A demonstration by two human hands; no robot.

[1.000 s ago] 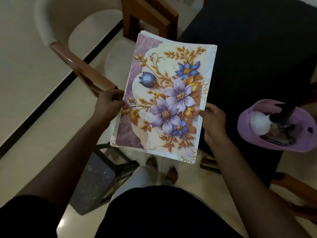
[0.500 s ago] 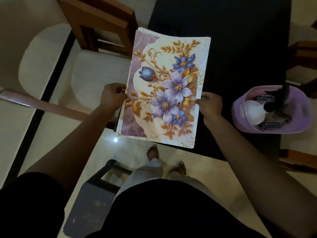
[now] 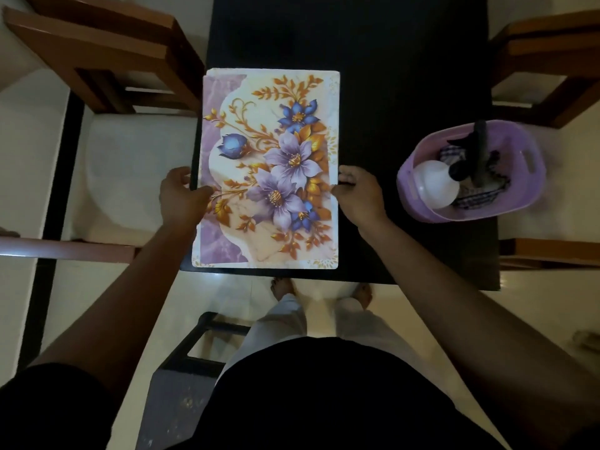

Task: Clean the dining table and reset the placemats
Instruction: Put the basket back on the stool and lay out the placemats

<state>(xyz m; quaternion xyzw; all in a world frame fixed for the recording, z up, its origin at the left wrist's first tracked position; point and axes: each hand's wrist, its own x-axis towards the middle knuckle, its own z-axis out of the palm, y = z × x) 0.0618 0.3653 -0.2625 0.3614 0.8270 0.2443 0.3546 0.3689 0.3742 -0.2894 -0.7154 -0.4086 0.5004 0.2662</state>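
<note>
A floral placemat [image 3: 269, 167], white and purple with blue and lilac flowers and gold leaves, lies flat on the near left part of the black dining table [image 3: 389, 92]. Its left side reaches the table's left edge and its near side runs along the front edge. My left hand [image 3: 181, 196] pinches the mat's left edge, thumb on top. At the mat's right edge my right hand [image 3: 357, 196] grips it with curled fingers.
A purple basket [image 3: 519, 203] stands on the table's right side, holding a white spray bottle [image 3: 435, 183], a checked cloth and a dark handle. Wooden chairs with pale seats flank the table, left [image 3: 136, 170] and right [image 3: 545, 60]. A dark stool [image 3: 181, 378] stands on the floor beside my legs.
The placemat went from held tilted in the air to lying flat on the table's near left corner. Both hands kept their hold on its side edges while I turned square to the table.
</note>
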